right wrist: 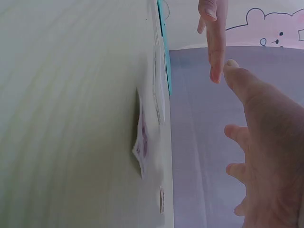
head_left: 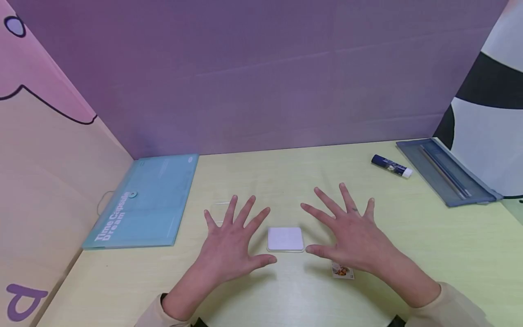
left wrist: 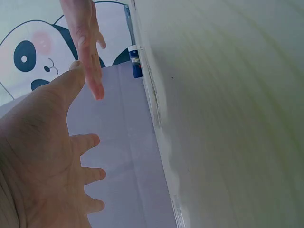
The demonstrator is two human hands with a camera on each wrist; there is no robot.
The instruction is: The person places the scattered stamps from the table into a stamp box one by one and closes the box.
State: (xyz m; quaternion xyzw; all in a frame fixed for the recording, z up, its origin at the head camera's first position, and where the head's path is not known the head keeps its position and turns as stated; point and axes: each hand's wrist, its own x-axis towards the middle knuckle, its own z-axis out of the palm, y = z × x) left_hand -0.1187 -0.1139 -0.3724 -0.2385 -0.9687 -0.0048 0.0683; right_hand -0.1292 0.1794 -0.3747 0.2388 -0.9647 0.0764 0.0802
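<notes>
Both hands hover above the pale table with fingers spread wide and hold nothing. In the head view my left hand (head_left: 229, 250) is left of a small white rectangular block (head_left: 285, 239), its thumb pointing toward it. A clear rectangular piece (head_left: 220, 206) shows partly behind its fingertips. My right hand (head_left: 355, 236) is right of the white block, its thumb tip close to the block's edge. Beneath that hand lies a small picture card (head_left: 342, 271), partly hidden by it. In the right wrist view the card (right wrist: 142, 135) looks slightly bent.
A blue folder (head_left: 151, 200) printed "Time Capsule Dream" lies on the left. At the back right are a dark blue stick tube (head_left: 391, 166) with a white end and a blue zip pouch (head_left: 445, 172) with slim items inside. A purple partition (head_left: 286, 81) rises behind the table.
</notes>
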